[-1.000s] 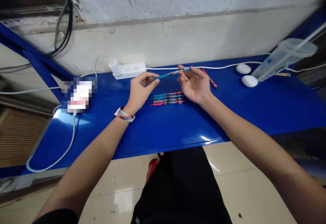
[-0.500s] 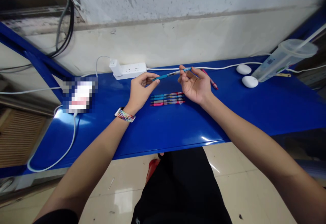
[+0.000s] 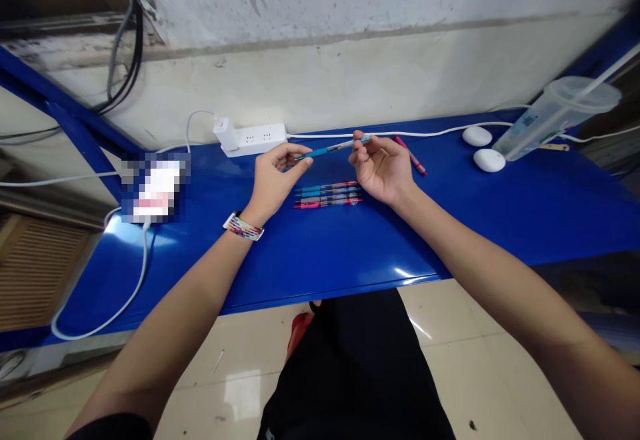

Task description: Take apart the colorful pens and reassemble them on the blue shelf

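- Pen point(image 3: 333, 149), blue grip and clear barrel: raised above the blue table point(image 3: 325, 253), stretched between the two hands, its right end a little higher in view.
- Left hand point(image 3: 280, 170): narrow pinch, thumb and fingers closed on the blue end of the pen. Patterned band point(image 3: 243, 227) round the wrist.
- Right hand point(image 3: 385, 173): palm turned up, fingers curled; fingertips and thumb closed at the pen's other end. How firmly it presses, cannot tell.
- Row of pens point(image 3: 327, 195): lying side by side below the held one in view, blue, grey and pink grips to the left.
- Red pen point(image 3: 411, 155): lying aslant on the table, just past the right hand.
- Power strip point(image 3: 260, 137): by the wall point(image 3: 350, 80), white plug point(image 3: 226, 136) at its left end.
- Far left: phone-like item point(image 3: 156, 190), pixelated, a white cable point(image 3: 145, 253) running from it.
- Right: two white pods point(image 3: 489, 160) near a clear cup point(image 3: 545, 117), which looks tilted.
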Demonstrator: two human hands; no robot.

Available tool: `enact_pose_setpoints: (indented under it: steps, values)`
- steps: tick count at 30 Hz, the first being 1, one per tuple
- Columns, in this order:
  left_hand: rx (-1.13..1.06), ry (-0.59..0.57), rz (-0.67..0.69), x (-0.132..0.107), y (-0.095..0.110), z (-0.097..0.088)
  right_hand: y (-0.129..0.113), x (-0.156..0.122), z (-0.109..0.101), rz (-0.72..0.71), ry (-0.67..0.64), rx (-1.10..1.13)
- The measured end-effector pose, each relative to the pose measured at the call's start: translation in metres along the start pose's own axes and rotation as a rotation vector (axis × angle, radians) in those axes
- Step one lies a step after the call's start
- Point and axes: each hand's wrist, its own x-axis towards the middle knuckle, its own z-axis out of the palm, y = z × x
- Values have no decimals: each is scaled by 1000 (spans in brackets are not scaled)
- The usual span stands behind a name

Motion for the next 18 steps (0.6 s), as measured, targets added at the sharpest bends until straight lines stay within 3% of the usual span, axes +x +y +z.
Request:
enact_pose_setpoints:
  steps: [13, 18]
  values:
    - [-4, -11, -2, 0, 1, -1, -5, -3, 5, 6, 82, -84]
    - [-62, -5, -5, 1, 2, -1, -6, -8, 18, -97, 116, -310]
